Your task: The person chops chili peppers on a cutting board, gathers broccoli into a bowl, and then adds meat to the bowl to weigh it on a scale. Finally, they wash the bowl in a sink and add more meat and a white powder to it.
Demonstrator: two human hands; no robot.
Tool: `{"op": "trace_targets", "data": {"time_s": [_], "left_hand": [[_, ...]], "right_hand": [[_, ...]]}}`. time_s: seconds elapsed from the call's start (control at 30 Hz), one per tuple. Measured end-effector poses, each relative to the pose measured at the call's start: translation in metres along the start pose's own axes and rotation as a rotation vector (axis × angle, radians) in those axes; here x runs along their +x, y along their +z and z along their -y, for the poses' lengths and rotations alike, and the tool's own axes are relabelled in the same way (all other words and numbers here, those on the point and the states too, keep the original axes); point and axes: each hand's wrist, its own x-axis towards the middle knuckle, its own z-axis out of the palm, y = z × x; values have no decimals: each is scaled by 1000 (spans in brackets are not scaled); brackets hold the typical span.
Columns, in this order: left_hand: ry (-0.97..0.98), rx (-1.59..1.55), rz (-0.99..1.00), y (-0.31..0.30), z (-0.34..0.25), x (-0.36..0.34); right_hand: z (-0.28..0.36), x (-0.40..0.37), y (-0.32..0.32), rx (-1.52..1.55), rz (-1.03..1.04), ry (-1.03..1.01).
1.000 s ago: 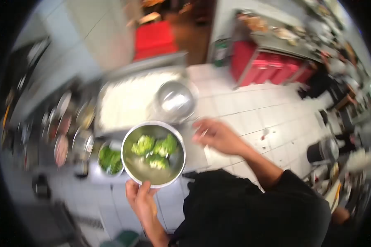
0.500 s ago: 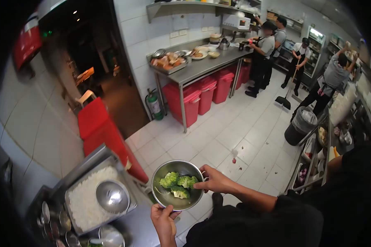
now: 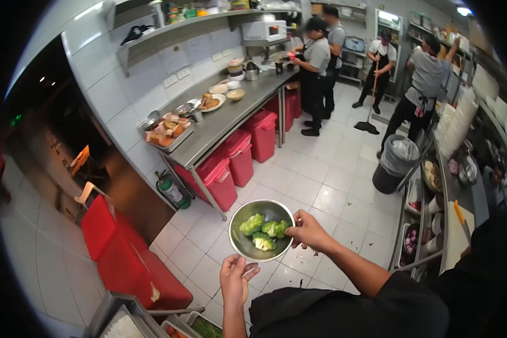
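A steel bowl point(image 3: 235, 243) with several bright green broccoli florets point(image 3: 263, 228) in it is held out in front of me over the tiled floor. My right hand point(image 3: 311, 231) grips its right rim, thumb on the inner side by the florets. Just below the bowl's lower left edge is my left hand point(image 3: 235, 280), its fingers apart and nothing in them.
Red bins point(image 3: 217, 183) stand under a steel counter point(image 3: 219, 112) with a tray of food point(image 3: 169, 132). Several people point(image 3: 316, 67) work farther back, one with a floor sweeper point(image 3: 367, 128). A black trash bin point(image 3: 390, 174) and a cutting board with a knife point(image 3: 461, 222) are at right.
My view has swung right, and the rice tray has mostly left it at the lower left. My left hand has come off the bowl's rim; my right hand still holds the bowl.
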Motion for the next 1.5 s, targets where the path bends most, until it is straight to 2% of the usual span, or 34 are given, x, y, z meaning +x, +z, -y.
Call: {"op": "trace_targets", "data": {"time_s": [0.1, 0.23, 0.3, 0.43, 0.53, 0.63, 0.67, 0.77, 0.83, 0.9, 0.97, 1.07, 1.1, 1.17, 1.27, 1.3, 1.37, 1.5], "left_hand": [[-4, 95, -24, 10, 5, 58], [60, 202, -160, -6, -3, 134], [82, 251, -221, -3, -12, 173], [95, 343, -228, 16, -22, 293], [151, 430, 44, 113, -19, 369], [134, 439, 426, 238, 2, 414], [137, 444, 507, 276, 15, 422], [153, 462, 727, 383, 58, 419], [162, 523, 843, 435, 90, 413], [203, 575, 935, 474, 118, 404], [227, 689, 907, 506, 144, 402], [168, 801, 857, 519, 185, 419], [146, 822, 842, 522, 201, 431], [63, 817, 757, 523, 222, 446], [48, 926, 769, 543, 233, 444], [30, 932, 792, 552, 241, 446], [-7, 942, 844, 574, 261, 450], [-62, 982, 1047, 643, 307, 439]], "right_hand": [[-8, 41, -49, 63, -113, 72], [-25, 100, -118, 234, -303, 62], [-18, 119, -153, 213, -412, 49], [-10, 132, -221, 284, -695, -6], [-38, 137, -295, 291, -885, -52], [-35, 112, -346, 386, -1127, -111], [-34, 104, -357, 414, -1284, -205], [-73, 70, -432, 472, -1408, -250], [-95, 41, -481, 462, -1543, -138], [-110, 19, -517, 561, -1623, -178], [-87, 19, -553, 741, -1852, -304], [-170, -21, -654, 758, -2105, -301], [-105, -14, -634, 705, -2082, -566], [-124, -28, -677, 424, -2325, -288], [-152, -51, -723, 668, -2433, -261], [-159, -60, -729, 672, -2393, -247], [-127, -65, -720, 676, -2320, -222], [-140, -94, -709, 649, -2327, -349]]}}
